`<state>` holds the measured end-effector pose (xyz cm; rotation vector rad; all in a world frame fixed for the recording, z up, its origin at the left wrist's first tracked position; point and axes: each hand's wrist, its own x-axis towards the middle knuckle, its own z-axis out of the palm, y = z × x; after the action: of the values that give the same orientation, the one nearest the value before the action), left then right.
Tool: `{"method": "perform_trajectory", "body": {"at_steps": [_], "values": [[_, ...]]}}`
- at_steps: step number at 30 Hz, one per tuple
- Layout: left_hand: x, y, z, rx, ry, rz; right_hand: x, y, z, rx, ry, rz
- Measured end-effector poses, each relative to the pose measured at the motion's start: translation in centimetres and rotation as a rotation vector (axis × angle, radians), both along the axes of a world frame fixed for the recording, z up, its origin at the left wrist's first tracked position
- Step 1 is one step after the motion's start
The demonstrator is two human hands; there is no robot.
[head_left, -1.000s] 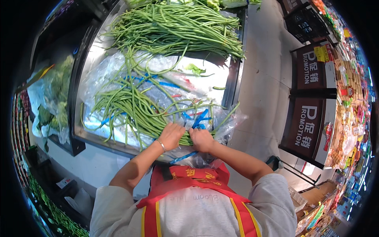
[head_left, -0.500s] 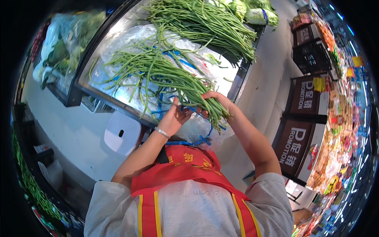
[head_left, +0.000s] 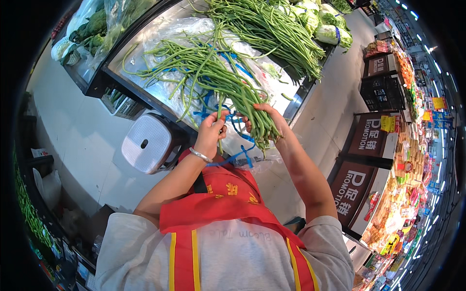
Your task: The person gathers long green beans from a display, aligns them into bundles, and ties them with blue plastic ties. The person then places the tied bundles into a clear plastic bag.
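My right hand (head_left: 270,114) is wrapped round the lower end of a bunch of green long beans (head_left: 208,68), whose other ends spread over the counter. Close beside it, my left hand (head_left: 210,133) is closed, with a single long bean (head_left: 220,107) running through its fingers. A bracelet circles my left wrist. Blue tape (head_left: 236,117) passes between the hands, and more of it trails below near my apron. Beneath the bunch lie crumpled clear plastic bags (head_left: 160,87) with blue tape on them.
A larger pile of long beans (head_left: 267,34) and wrapped cabbages (head_left: 335,34) occupy the counter's far side. A dark-edged counter rim (head_left: 116,77) runs on the left. Below it stand a white-topped stool (head_left: 145,140) and a basket (head_left: 122,105). Bagged green vegetables (head_left: 92,31) sit farther left.
My left hand has gone from spread fingers beside the bunch to closed on a single bean. My right hand keeps its hold. The whole view has shifted slightly.
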<state>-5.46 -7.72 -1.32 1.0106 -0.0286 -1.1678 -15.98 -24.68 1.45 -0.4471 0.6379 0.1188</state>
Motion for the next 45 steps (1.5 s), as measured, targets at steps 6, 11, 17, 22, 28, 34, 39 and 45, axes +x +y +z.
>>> {"method": "perform_trajectory", "body": {"at_steps": [6,11,17,22,28,34,39,45], "values": [[-0.9,-1.7,3.6,-0.033,-0.195,-0.166,0.4,1.0,0.5,-0.210,0.188,0.035],[1.7,-0.3,3.3,-0.206,-0.067,-0.383,0.1,0.3,-0.3,-0.113,0.123,-0.009],[0.0,0.8,-0.6,-0.021,-0.166,-0.448,1.2,-0.2,0.1,0.031,0.013,-0.086],[2.3,0.1,-0.7,-0.249,0.360,-0.150,1.5,-1.9,1.7,0.081,-0.013,0.016],[2.0,-2.1,1.9,-0.077,0.218,-0.120,1.8,0.4,0.4,-0.143,0.082,0.099],[-0.1,-3.2,2.0,-0.086,-0.096,-0.077,1.6,1.7,1.4,-0.179,0.129,-0.012],[0.6,-2.8,-0.3,0.050,0.352,0.087,2.2,2.2,2.6,-0.172,0.149,0.027],[-0.9,-3.7,0.5,-0.122,0.624,-0.053,3.5,3.9,5.5,-1.570,0.338,0.943]]}}
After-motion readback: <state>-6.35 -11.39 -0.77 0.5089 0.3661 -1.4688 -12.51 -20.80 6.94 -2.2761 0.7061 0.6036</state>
